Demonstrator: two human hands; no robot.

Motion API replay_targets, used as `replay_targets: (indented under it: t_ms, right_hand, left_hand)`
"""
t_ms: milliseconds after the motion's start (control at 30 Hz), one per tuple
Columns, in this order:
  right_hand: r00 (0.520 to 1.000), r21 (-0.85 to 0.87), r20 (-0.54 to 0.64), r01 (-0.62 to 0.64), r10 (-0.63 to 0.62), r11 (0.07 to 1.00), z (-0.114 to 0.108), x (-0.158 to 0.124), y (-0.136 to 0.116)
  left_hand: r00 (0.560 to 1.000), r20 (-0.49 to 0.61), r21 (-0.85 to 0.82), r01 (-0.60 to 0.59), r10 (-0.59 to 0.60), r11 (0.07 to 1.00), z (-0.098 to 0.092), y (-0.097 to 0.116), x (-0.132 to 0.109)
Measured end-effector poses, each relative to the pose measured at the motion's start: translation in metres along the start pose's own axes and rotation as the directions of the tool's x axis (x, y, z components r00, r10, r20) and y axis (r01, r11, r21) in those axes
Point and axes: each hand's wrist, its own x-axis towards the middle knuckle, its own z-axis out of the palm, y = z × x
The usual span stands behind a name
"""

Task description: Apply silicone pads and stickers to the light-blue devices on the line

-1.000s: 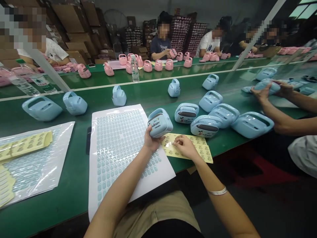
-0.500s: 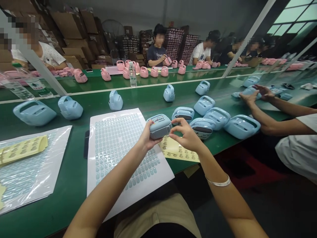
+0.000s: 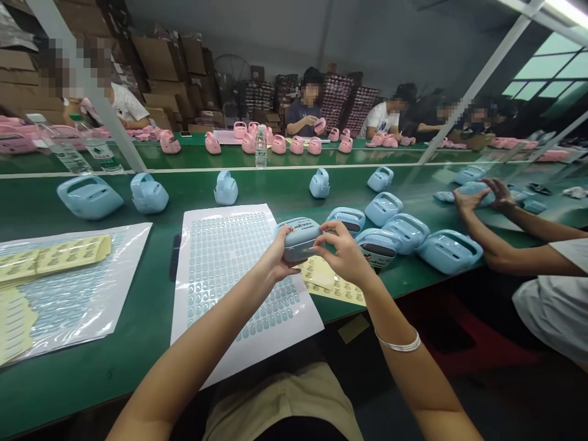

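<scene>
Blue case (image 3: 298, 240) turned flat since earlier | my left hand (image 3: 274, 257) gripped it | my right hand (image 3: 344, 254) pinched its edge | yellow sticker sheet (image 3: 335, 285) beneath

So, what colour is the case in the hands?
The case is pale blue; the head view shows it.

bare left forearm (image 3: 197, 349), bare right forearm (image 3: 425, 383), thin silver bangle (image 3: 397, 343) on the right wrist, khaki garment (image 3: 280, 404) over the lap
</scene>
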Motion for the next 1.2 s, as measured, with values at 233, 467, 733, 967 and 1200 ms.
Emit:
replay_targets:
  t_ms: [233, 467, 733, 967, 1200]
  right_hand:
    - [0.928, -0.234, -0.318, 0.121, -0.194, 0.965, 0.031, -0.007, 0.002]
    - [0.870, 0.421, -0.386, -0.130, 0.307, 0.898, 0.026, -0.017, 0.016]
    - [0.747, 0.261, 0.056, -0.651, 0.662, 0.712, 0.052, -0.037, 0.056]
    - [0.686, 0.122, 0.054, -0.726, 0.726, 0.677, 0.065, -0.041, 0.064]
    - [0.786, -0.132, 0.014, -0.612, 0.619, 0.780, 0.070, -0.048, 0.061]
  left_hand:
    - [1.000, -0.007, -0.023, 0.013, -0.013, 1.000, -0.002, -0.006, 0.000]
    - [0.999, 0.023, -0.176, -0.036, 0.041, 0.984, -0.016, -0.006, -0.004]
    - [0.988, -0.081, -0.436, -0.154, 0.132, 0.887, -0.069, -0.021, -0.049]
    - [0.914, -0.372, -0.524, -0.352, 0.163, 0.776, -0.108, -0.057, -0.069]
    - [0.730, -0.565, -0.374, -0.642, 0.385, 0.669, -0.143, -0.065, -0.085]
